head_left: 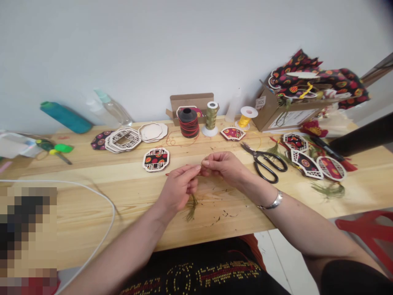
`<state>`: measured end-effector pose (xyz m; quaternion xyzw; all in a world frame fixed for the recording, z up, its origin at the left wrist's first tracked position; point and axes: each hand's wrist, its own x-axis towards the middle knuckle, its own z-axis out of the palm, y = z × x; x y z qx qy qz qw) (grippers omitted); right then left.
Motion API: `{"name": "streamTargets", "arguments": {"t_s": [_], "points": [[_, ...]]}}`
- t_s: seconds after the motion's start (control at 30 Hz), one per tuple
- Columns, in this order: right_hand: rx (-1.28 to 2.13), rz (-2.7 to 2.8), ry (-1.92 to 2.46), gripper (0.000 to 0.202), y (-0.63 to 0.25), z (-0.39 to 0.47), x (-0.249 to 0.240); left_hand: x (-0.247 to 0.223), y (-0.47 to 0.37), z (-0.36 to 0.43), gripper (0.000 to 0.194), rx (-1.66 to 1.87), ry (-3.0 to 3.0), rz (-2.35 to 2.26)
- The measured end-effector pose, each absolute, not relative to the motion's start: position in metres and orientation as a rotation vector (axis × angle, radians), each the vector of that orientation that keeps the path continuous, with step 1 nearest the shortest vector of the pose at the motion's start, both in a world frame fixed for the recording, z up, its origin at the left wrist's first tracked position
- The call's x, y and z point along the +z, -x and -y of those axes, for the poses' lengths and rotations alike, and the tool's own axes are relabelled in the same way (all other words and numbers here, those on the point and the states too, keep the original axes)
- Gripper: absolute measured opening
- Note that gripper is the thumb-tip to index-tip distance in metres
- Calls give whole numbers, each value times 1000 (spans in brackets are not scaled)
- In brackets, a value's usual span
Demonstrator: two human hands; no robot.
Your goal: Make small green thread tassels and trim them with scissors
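Note:
My left hand (181, 186) and my right hand (219, 166) meet fingertip to fingertip over the middle of the wooden table. Both are pinched closed, and what lies between the fingertips is too small to make out. A green tassel (192, 208) hangs below my left hand, and a bit of red cord (167, 174) shows at its left side. Left of the hands lies an octagonal lattice piece with patterned cloth (156, 159). Black-handled scissors (264, 162) rest open to the right of my right hand.
Behind stand a red thread spool (188, 123), a green spool (211, 116) and a yellow spool (244, 119). Wooden frames (124, 140) lie at left, finished ornaments (305, 163) at right. A cardboard box (287, 114) holds cloth. A white cable (106, 196) curves at left.

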<state>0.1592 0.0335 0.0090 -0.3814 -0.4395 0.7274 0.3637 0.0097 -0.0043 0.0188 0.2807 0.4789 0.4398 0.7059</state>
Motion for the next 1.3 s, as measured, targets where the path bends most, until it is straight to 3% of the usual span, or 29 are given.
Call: {"name": "streamTargets", "arguments": {"t_s": [0.4,0.63,1.3], "points": [[1668,1267,1021,28,-160,-34,7,19,-8,0,17,967,-431,-948],[1712,1206,998,29,-160,-35,8,16,-9,2,13,938,-451,-915],[1530,1242,1148,26,-161,-38,5,18,-8,1,21,926,-574,-1000]]}}
